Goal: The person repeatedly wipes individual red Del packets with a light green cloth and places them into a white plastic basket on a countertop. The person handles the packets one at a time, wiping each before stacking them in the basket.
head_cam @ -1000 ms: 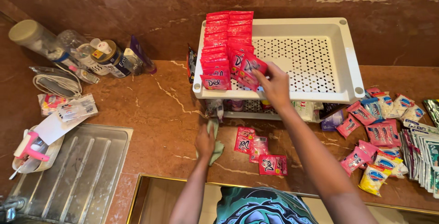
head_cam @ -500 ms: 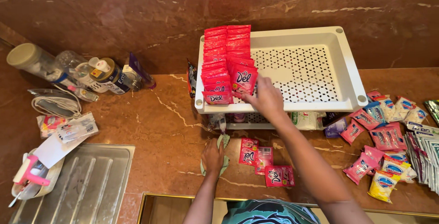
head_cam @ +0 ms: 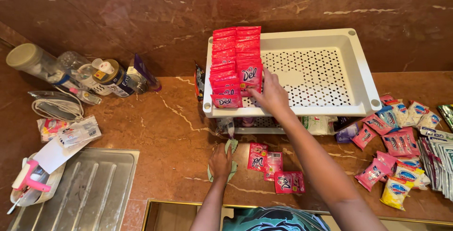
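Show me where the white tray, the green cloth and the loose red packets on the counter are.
white tray (head_cam: 363, 70), head view, on its right rim.
green cloth (head_cam: 232, 143), head view, on the end showing above the left hand.
loose red packets (head_cam: 289, 182), head view, on the packet nearest the counter edge.

Both arms are bare, and the person wears a teal shirt (head_cam: 273, 218) with black-and-white swirling print.

A reddish-brown marble counter (head_cam: 165, 127) carries a white perforated tray rack (head_cam: 363, 70), three loose red sachets (head_cam: 273, 165) near its front edge, a green cloth (head_cam: 231, 162), a spread of pink and yellow packets (head_cam: 391, 165) on the right, bottles (head_cam: 89, 73) and a metal drainboard (head_cam: 89, 188) on the left
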